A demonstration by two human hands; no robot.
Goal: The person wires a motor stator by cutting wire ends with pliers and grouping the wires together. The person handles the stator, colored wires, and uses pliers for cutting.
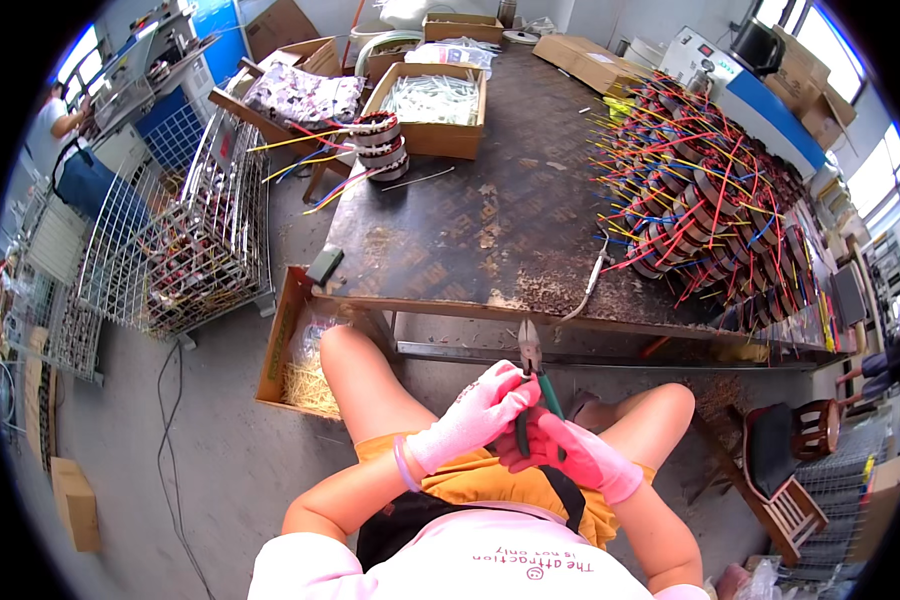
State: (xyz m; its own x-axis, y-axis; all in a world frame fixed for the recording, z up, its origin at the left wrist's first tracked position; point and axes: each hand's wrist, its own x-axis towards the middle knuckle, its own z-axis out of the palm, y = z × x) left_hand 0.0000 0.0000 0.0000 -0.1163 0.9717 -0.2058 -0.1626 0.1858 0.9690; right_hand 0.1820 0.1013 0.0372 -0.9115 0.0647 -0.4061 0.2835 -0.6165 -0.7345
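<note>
Both of my hands wear pink gloves and meet above my lap, just short of the table's front edge. My right hand (582,458) is wrapped round the handles of a pair of pliers (531,348) with dark green grips, its metal jaws pointing away from me. My left hand (482,412) is closed right beside the pliers, fingers pinched near the base of the jaws. What it pinches, if anything, is too small to make out. A pile of motor stators (685,200) with red, yellow and blue wire leads covers the right of the table.
A short stack of stators (381,150) stands at the table's left edge, by a box of white tubes (430,98). A soldering-iron-like tool (596,270) lies near the front edge. Beside my left knee sits an open carton (282,345). A wire cage (200,230) stands left.
</note>
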